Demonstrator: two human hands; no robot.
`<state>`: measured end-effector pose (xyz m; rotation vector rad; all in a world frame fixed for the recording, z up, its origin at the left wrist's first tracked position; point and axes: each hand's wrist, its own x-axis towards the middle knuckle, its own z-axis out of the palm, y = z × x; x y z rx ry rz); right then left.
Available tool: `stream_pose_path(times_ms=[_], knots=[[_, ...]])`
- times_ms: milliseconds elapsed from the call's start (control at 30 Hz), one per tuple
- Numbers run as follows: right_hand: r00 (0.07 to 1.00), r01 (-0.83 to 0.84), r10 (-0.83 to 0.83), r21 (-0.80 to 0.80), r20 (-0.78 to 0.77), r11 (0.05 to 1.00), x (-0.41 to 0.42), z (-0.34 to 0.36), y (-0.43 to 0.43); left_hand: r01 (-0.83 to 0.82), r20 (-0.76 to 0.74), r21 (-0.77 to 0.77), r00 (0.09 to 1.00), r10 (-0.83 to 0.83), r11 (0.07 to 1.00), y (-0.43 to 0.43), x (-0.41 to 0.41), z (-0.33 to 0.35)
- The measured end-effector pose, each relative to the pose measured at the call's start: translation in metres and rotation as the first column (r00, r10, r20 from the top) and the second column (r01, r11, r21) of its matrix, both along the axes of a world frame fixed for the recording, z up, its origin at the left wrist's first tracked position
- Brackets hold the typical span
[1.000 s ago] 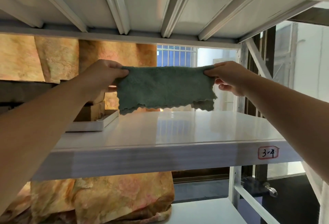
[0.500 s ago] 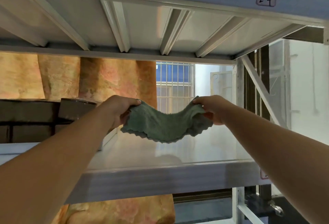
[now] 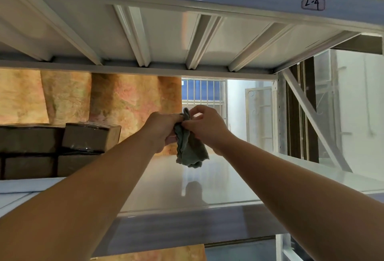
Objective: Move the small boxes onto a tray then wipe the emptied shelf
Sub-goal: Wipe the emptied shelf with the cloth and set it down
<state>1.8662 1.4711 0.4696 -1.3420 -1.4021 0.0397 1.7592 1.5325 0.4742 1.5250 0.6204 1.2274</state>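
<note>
A grey-green cloth (image 3: 191, 150) hangs folded in the air above the white shelf (image 3: 218, 184). My left hand (image 3: 161, 129) grips its upper edge from the left. My right hand (image 3: 204, 124) pinches the same edge from the right, and the two hands touch. The cloth's lower end hangs just above the shelf surface. Several brown cardboard boxes (image 3: 89, 136) are stacked at the left on a white tray (image 3: 25, 186), whose near rim shows below them.
The underside of the upper shelf (image 3: 187, 32), labelled "2-4", runs close overhead. A diagonal brace and upright post (image 3: 307, 113) close the right side. An orange patterned sheet (image 3: 124, 103) hangs behind the shelf.
My hands have come together, folding the spread cloth in half so it now hangs bunched. The view has tilted upward, showing more of the upper shelf.
</note>
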Motion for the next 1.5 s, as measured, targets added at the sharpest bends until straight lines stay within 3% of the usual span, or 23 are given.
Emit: stream_pose_path(times_ms=[167,300,600,833,933,1033,1133,1233,1300,1400,1500], knots=[[0.990,0.021,-0.025,0.029,0.139,0.999,0.001,-0.001,0.009,-0.012,-0.004,-0.035,1.000,0.012,0.999,0.012,-0.002,0.000],[0.989,-0.011,0.000,0.070,0.146,0.997,0.003,0.003,0.021,-0.025,0.005,0.036,1.000,0.025,0.999,0.023,-0.002,0.000],[0.985,-0.104,0.090,0.092,0.147,0.990,0.010,-0.010,0.045,0.035,0.015,0.020,0.999,-0.035,0.999,0.036,-0.015,-0.009],[0.906,0.026,-0.123,0.237,0.406,0.971,0.014,-0.020,0.049,-0.032,0.012,0.042,0.999,0.032,0.999,0.038,-0.014,-0.013],[0.893,-0.019,-0.078,0.209,0.444,0.978,0.012,-0.024,0.047,-0.045,0.017,0.040,0.999,0.044,0.998,0.039,-0.014,-0.014],[0.941,-0.132,0.100,0.081,0.325,0.988,0.011,-0.024,0.044,-0.029,0.017,0.047,0.999,0.028,0.998,0.037,-0.017,-0.014],[0.952,-0.306,0.306,0.019,0.024,0.952,0.016,-0.020,0.039,-0.023,-0.051,0.085,0.998,0.028,0.996,0.035,-0.018,-0.014],[0.977,-0.174,0.181,0.070,-0.112,0.982,0.027,-0.015,0.042,-0.029,-0.092,0.124,0.995,0.041,0.992,0.031,-0.017,-0.014],[0.970,-0.159,0.150,-0.032,-0.189,0.987,0.037,-0.016,0.043,-0.013,-0.103,0.158,0.994,0.029,0.987,0.029,-0.016,-0.012],[0.836,-0.446,0.295,-0.262,-0.462,0.856,0.047,-0.017,0.041,0.040,-0.113,0.198,0.993,-0.018,0.979,0.027,-0.016,-0.012],[0.684,-0.677,0.438,-0.285,-0.583,0.678,0.051,-0.016,0.041,0.005,-0.144,0.247,0.989,0.031,0.969,0.026,-0.017,-0.013]])
